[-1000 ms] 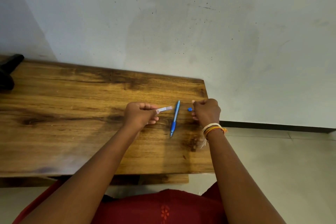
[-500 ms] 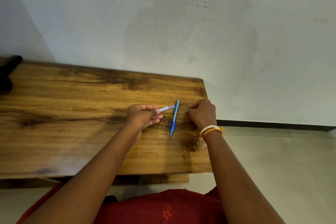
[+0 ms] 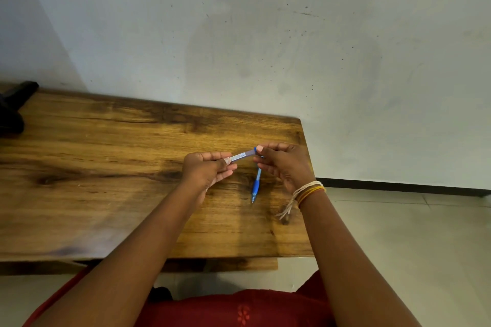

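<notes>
Tube (image 3: 240, 156) sits in left hand (image 3: 206, 170); right hand (image 3: 284, 164) pinches its cap (image 3: 255, 150).

With arms outstretched, left hand (image 3: 206, 170) and right hand (image 3: 284, 164) pinch close together.

Soft even daylight, faint shadow on the wall (image 3: 265, 61), wide-angle bending at edges, sharp focus

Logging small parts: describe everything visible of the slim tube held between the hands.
The slim tube is thin and plastic-looking, with a white printed label leftward and a greyish-purple right part. It is held almost level, right end slightly higher, above the table and blue pen. The left hand pinches its left end; the right hand pinches a small blue piece at its right end.
</notes>
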Demonstrator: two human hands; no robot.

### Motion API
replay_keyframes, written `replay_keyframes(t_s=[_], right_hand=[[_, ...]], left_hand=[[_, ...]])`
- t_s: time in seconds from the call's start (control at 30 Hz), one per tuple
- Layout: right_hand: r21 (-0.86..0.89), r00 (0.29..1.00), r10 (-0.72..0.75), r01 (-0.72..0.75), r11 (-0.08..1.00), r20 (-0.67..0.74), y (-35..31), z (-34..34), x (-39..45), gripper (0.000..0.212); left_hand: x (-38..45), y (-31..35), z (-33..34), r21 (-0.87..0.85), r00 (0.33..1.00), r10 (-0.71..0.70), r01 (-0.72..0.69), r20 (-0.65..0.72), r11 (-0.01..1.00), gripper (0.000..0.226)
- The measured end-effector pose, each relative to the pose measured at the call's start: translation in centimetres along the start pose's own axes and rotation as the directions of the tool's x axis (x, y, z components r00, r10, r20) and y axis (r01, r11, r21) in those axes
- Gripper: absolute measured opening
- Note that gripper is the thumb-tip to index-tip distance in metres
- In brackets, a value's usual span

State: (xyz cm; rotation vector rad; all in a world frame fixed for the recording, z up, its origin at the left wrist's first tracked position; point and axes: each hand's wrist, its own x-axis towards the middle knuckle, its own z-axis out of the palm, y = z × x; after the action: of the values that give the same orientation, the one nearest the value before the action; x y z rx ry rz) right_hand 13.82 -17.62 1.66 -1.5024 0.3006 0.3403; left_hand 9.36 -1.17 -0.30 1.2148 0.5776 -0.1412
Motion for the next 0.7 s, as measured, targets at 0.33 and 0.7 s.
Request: replay_keyframes(t_s=[0.33,0.7], right_hand=[[0.014,0.999,0.015,-0.016,1.0,0.032,-0.22,-0.25,-0.24,0.003],[-0.04,1.0,0.007,-0.005,0.999,0.03,-0.49,-0.48,-0.08,0.012]], left_hand=[[-0.18,0.2,0.18,-0.084,0.999,-0.033,0.033,-0.003,0.996,0.012],[0.05,0.18,0.32,-0.15,0.998,-0.065,0.065,0.005,0.987,0.01]])
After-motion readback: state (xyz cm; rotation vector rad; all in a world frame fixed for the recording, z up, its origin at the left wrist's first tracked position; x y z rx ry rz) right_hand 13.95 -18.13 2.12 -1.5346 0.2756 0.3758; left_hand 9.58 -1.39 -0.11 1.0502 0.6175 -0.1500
